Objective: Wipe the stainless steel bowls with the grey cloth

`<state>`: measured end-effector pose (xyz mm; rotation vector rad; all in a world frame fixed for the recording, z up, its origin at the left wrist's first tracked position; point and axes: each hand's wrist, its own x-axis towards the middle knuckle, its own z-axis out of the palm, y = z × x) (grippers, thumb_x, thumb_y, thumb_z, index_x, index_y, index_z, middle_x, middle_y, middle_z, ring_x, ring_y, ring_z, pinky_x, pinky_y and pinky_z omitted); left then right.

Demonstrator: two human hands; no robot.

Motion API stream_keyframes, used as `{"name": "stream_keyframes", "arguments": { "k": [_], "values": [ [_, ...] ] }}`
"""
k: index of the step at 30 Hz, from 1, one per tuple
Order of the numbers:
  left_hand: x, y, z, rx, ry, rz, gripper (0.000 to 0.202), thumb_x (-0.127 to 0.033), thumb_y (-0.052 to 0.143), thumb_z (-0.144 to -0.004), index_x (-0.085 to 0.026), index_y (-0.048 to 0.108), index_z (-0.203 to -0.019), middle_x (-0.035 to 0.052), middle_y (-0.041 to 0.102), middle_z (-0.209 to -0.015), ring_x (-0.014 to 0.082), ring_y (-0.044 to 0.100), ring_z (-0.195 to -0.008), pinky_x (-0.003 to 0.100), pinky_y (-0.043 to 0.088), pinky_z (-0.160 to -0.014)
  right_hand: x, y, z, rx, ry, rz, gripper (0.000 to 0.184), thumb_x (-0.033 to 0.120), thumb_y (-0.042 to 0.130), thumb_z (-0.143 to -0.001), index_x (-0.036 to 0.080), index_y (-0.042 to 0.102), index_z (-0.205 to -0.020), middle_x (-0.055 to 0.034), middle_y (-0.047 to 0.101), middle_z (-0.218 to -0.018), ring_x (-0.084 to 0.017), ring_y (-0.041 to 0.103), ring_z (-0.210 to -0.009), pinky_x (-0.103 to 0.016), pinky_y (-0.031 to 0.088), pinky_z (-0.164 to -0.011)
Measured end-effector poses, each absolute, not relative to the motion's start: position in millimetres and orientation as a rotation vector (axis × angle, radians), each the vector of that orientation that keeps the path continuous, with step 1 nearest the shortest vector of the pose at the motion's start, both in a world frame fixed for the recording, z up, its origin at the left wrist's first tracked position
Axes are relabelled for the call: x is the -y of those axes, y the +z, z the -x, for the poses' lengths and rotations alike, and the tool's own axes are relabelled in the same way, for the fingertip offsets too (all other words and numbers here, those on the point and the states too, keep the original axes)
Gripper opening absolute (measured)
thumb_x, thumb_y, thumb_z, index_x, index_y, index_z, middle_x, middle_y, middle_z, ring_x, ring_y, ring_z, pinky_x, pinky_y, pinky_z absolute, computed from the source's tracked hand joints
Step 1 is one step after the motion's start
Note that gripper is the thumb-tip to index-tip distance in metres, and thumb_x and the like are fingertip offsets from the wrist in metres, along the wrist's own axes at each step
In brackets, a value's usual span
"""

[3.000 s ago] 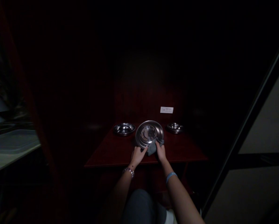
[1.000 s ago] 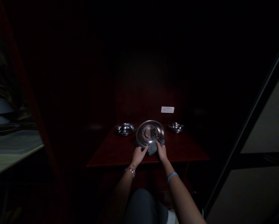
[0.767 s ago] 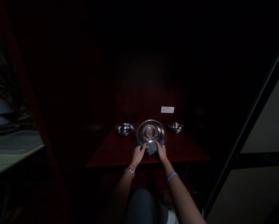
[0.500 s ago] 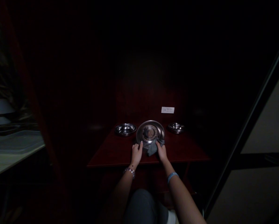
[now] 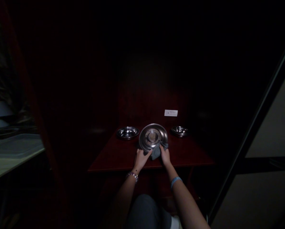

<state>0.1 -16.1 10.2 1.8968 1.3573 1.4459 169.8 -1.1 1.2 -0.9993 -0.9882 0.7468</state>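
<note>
Holding up a round, silver, stainless-steel basin (image 5: 152, 137) in both hands, over the dark-red, glossy wooden desk (image 5: 114, 157). Showing behind and to its left a round, shallow, mirror-bright metal dish (image 5: 127, 137), catching glints and reflections inside. Showing to its right, near a white, rectangular wall socket (image 5: 170, 113), smaller, round, shiny metal bowls (image 5: 180, 135), seemingly nested, with the insides too small for making out in detail. Including at far left a flat, translucent plastic tray (image 5: 18, 146), lying on a pale surface (image 5: 4, 166). Tilting the basin steeply, turning its round face toward the camera; gleaming along the broad outer ring, displaying a duller central disc circled by small marks. Grasping the lower-left rim with the fingers of the left hand (image 5: 141, 159), wearing a pale, beaded bracelet (image 5: 133, 175). Pinching a crumpled grey cloth (image 5: 155, 152) against the lower-right rim with the fingers of the right hand (image 5: 165, 155), wearing a light-blue band (image 5: 176, 181) around the forearm.
</note>
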Motion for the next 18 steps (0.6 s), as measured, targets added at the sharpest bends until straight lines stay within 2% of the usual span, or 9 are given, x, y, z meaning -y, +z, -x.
{"name": "stream_keyframes", "arguments": {
  "k": [5, 13, 18],
  "values": [
    [17.9, 11.0, -0.5, -1.363, 1.383, -1.892, 0.042, -0.053, 0.065, -0.079, -0.016, 0.076, -0.097, 0.0151, 0.072, -0.105, 0.0263, 0.063, -0.107, 0.034, 0.045, -0.095, -1.1, -1.2, -170.8, 0.99, 0.756, 0.997, 0.047, 0.054, 0.066, -0.075, 0.015, 0.074, -0.101, -0.0107, 0.075, -0.107, -0.031, 0.068, -0.104, -0.041, 0.05, -0.094],
    [13.9, 7.7, -0.3, -1.273, 1.397, -1.915, 0.039, -0.05, 0.063, -0.081, -0.016, 0.077, -0.095, 0.0138, 0.074, -0.105, 0.0256, 0.063, -0.107, 0.035, 0.045, -0.097, -2.2, -3.2, -171.4, 0.992, 0.761, 1.007, 0.048, 0.055, 0.066, -0.075, 0.016, 0.074, -0.099, -0.0109, 0.075, -0.106, -0.032, 0.067, -0.104, -0.042, 0.05, -0.094],
    [10.5, 4.6, -0.6, -1.237, 1.415, -1.916, 0.041, -0.05, 0.063, -0.082, -0.015, 0.076, -0.1, 0.0145, 0.074, -0.107, 0.0249, 0.064, -0.106, 0.035, 0.045, -0.097, -3.8, -4.8, -171.1, 0.983, 0.765, 0.999, 0.05, 0.056, 0.066, -0.074, 0.015, 0.074, -0.1, -0.0113, 0.075, -0.107, -0.032, 0.068, -0.104, -0.042, 0.051, -0.093]
  ]
}}
